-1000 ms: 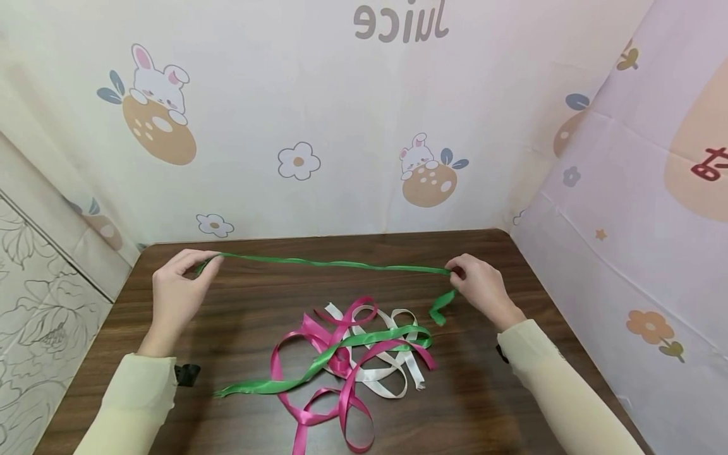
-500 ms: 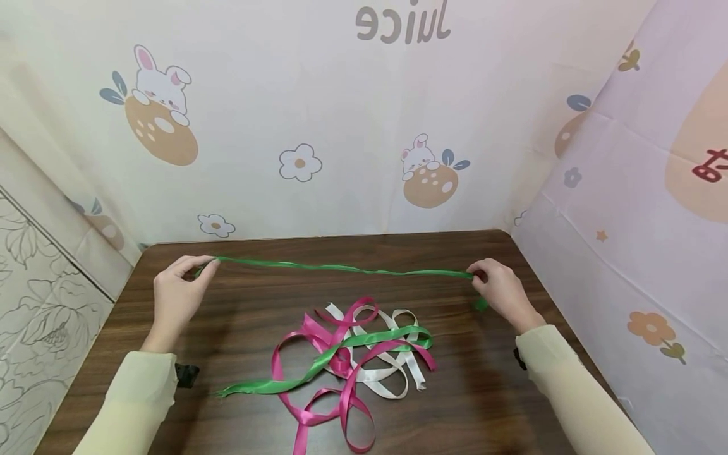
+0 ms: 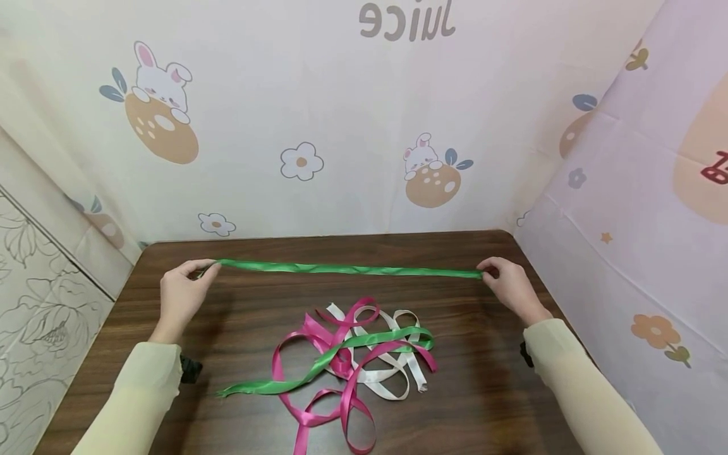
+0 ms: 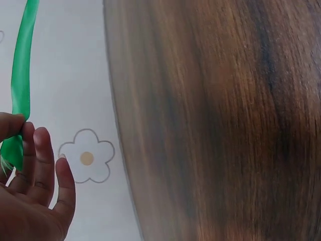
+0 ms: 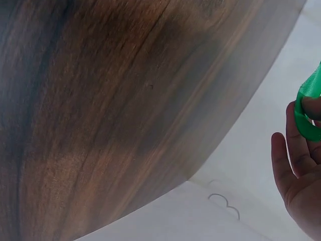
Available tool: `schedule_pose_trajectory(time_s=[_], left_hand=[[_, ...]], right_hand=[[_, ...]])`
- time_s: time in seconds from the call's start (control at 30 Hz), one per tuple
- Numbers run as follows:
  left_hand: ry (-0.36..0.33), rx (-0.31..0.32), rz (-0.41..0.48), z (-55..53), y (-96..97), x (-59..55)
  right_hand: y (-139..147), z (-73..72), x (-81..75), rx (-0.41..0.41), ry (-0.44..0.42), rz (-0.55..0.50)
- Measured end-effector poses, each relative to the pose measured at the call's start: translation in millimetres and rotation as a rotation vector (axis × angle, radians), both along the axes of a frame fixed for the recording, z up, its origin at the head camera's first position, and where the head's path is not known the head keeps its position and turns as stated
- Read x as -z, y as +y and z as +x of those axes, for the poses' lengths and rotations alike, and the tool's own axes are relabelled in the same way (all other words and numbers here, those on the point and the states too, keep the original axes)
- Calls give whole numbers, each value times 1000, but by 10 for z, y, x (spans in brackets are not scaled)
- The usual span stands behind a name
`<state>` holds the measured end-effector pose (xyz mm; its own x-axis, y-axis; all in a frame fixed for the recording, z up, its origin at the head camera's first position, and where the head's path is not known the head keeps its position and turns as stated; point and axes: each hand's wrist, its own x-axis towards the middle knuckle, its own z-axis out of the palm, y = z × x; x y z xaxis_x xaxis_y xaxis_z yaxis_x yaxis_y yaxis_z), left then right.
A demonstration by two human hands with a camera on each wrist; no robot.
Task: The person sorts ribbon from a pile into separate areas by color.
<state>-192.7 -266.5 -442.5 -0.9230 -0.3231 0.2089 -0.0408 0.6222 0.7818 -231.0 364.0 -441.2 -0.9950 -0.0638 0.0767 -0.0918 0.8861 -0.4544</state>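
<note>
One green ribbon (image 3: 347, 270), now straighter

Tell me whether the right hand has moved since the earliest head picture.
Yes: the right hand has moved rightward, closer to the right edge of the table.

This looks like a small screened-off corner with a homely, nursery-like air, though whether it stands in a house or a studio cannot be told. A dark wood-grain counter (image 3: 461, 411) with rounded far corners stands close to a pale, creased backdrop (image 3: 352, 202) printed with rabbits (image 3: 159, 88) on tan fruit, outlined flowers (image 3: 301, 162) and the mirrored word "Juice" (image 3: 413, 28), while a lilac-tinted sheet (image 3: 603, 291) with similar motifs hangs along the right. On the left, a white panel (image 3: 28, 379) carries line-drawn blossoms, like household decoration.
</note>
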Motion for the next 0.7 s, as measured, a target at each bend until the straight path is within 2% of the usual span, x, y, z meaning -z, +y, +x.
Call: schedule_pose_trajectory(time_s=[0.2, 0.5, 0.7], left_hand=[[-34, 28, -48, -99, -9, 64], [-74, 108, -117, -276, -57, 204], [-115, 103, -121, -382, -67, 282]], right_hand=[[26, -112, 13, 4, -6, 26], [11, -355, 39, 73, 39, 34], [-9, -468, 56, 106, 47, 16]])
